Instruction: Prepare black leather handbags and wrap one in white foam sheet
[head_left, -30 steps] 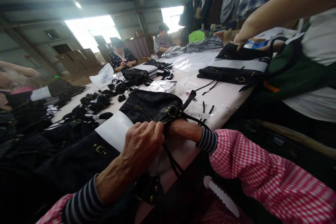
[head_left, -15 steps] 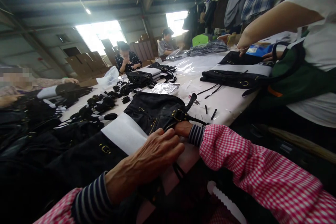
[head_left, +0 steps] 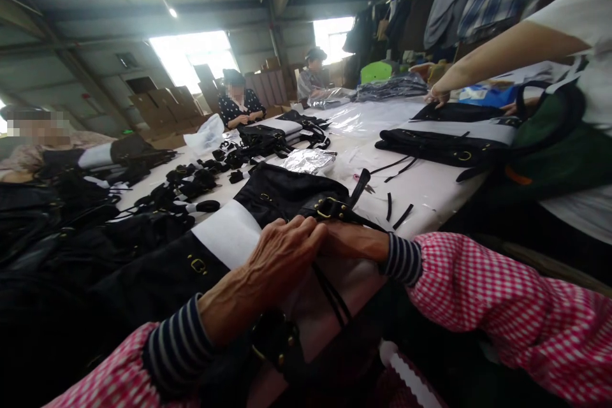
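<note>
A black bag (head_left: 296, 187) with brass-coloured buckles lies in front of me, a white sheet (head_left: 228, 234) wrapped across its middle. My left hand (head_left: 282, 255) is closed, its fingers curled over the bag's near edge. Just beyond it, my right hand (head_left: 351, 240) reaches in under the buckled strap (head_left: 329, 207); its fingers are hidden behind my left hand and the bag. Both hands touch each other. Thin black cords (head_left: 332, 296) hang down on the near side.
Small black rolled straps (head_left: 191, 182) and a stack of bags (head_left: 268, 134) lie on the white table (head_left: 421, 194). Black strips (head_left: 401, 217) lie right of my bag. At right a co-worker's hand (head_left: 437, 97) rests on another black bag (head_left: 430, 143). More people sit across the table.
My right hand has shifted left and deeper behind my left hand, with more of its back showing. My view has swung slightly left. The co-worker at right has pressed a hand flatter on their bag.
</note>
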`<state>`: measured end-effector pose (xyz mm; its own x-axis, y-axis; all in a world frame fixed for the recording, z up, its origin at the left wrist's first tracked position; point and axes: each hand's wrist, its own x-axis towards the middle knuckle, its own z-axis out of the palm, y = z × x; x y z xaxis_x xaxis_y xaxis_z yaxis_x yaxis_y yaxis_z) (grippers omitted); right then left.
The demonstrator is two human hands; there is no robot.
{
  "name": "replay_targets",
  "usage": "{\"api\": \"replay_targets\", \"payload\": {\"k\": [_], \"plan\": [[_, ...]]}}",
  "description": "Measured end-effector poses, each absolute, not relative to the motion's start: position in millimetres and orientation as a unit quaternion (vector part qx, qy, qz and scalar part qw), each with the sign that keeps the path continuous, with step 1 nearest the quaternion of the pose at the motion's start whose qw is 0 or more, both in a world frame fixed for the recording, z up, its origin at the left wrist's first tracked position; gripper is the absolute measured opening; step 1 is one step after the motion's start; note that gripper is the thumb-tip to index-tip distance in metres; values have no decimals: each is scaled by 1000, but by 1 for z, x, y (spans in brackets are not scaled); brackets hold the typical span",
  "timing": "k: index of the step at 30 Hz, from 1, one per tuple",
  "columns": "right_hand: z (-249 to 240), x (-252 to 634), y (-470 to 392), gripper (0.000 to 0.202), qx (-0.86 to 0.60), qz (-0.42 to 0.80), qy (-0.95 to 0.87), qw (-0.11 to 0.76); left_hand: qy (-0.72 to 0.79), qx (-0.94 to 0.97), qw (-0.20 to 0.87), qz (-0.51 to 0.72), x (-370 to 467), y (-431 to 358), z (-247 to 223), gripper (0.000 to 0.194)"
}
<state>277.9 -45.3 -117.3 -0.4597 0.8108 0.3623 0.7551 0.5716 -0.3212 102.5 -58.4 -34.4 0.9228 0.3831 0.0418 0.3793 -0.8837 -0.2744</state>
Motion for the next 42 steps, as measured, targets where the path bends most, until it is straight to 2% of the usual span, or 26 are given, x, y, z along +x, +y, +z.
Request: {"api": "replay_targets", "payload": {"k": [4, 8, 10, 15, 19, 23, 25, 31, 37, 39, 42], "plan": [[-111, 282, -69, 17, -408, 71, -885, 213, -199, -970, 139, -13, 98, -54, -41, 25], [-106, 274, -98, 25, -480, -91, -841, 232, -222, -965, 141, 3, 95, -52, -40, 31], [-106, 269, -109, 23, -489, -176, -821, 237, -231, -965, 125, 13, 97, -53, -35, 28], [-106, 266, -121, 16, -464, -271, -800, 267, -235, -969, 79, 3, 97, -55, -27, 25], [-108, 269, -118, 11, -529, -252, -780, 220, -209, -977, 52, -4, 91, -47, -35, 21], [-113, 275, -106, 24, -565, -180, -795, 128, -176, -983, 48, -26, 85, -39, -46, 24], [-109, 276, -102, 23, -550, -146, -815, 111, -176, -982, 56, -41, 83, -35, -50, 27], [-91, 270, -111, 12, -619, -74, -756, 198, -206, -975, 58, -53, 81, -29, -51, 26], [-110, 273, -107, 13, -631, -122, -708, 293, -207, -977, -10, -52, 81, -33, -44, 19], [-110, 274, -105, 13, -631, -126, -709, 290, -205, -977, -11, -53, 81, -33, -44, 17], [-102, 267, -106, 15, -628, -129, -739, 206, -223, -974, 2, -47, 82, -32, -47, 18]]}}
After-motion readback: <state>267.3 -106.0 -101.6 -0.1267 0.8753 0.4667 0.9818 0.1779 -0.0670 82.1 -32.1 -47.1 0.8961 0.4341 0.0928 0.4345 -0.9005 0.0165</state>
